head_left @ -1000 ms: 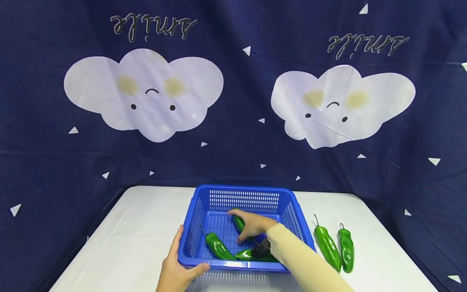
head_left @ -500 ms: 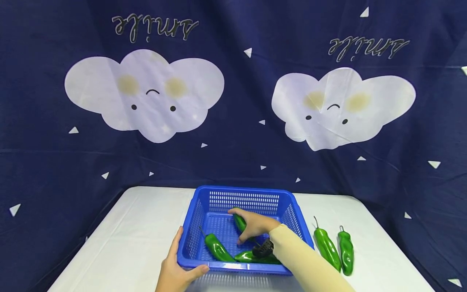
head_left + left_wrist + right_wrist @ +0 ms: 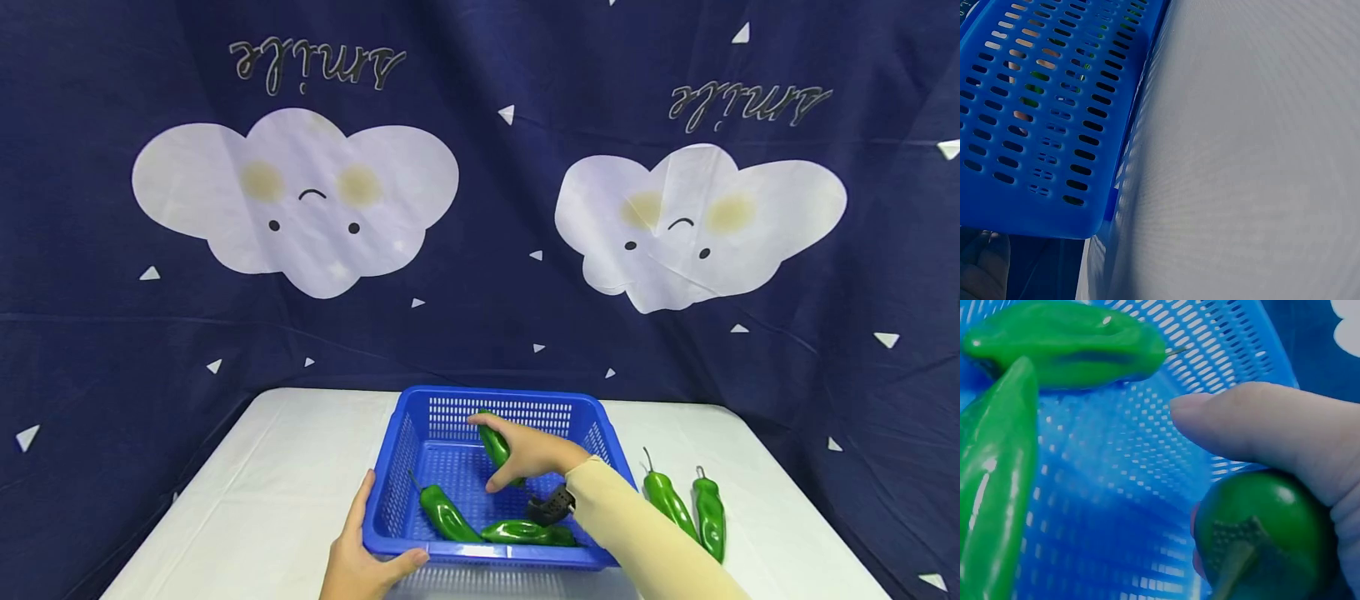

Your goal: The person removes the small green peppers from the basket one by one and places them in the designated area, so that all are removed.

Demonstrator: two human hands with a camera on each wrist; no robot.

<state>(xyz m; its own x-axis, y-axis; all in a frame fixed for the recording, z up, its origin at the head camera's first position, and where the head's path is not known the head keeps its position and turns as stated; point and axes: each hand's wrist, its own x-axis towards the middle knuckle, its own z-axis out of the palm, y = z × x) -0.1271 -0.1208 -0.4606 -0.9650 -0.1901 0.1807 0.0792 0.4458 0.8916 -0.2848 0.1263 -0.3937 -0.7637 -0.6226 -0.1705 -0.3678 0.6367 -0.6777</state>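
Note:
My right hand [image 3: 536, 450] is over the blue plastic basket [image 3: 487, 552] and grips a long green pepper [image 3: 493, 444]. In the right wrist view this pepper [image 3: 1297, 519] sits stem-end toward the camera, under the thumb [image 3: 1241, 419]. Two more green peppers lie on the basket floor: one slanting at the left [image 3: 447, 515], one along the front wall [image 3: 525, 532]. My left hand [image 3: 360, 546] holds the basket's front left corner, thumb at the front rim, fingers along the left side. Part of that hand [image 3: 984, 265] shows below the basket wall in the left wrist view.
Two green peppers lie on the white table [image 3: 300, 475] right of the basket, one nearer it [image 3: 670, 502] and one farther right [image 3: 709, 517]. The right sleeve partly covers the nearer one. A dark blue curtain [image 3: 480, 333] with cloud prints hangs behind the table.
The right hand has lifted slightly with its pepper, baring more of the pepper along the front wall. The left hand still holds the basket corner. The head view has shifted a little.

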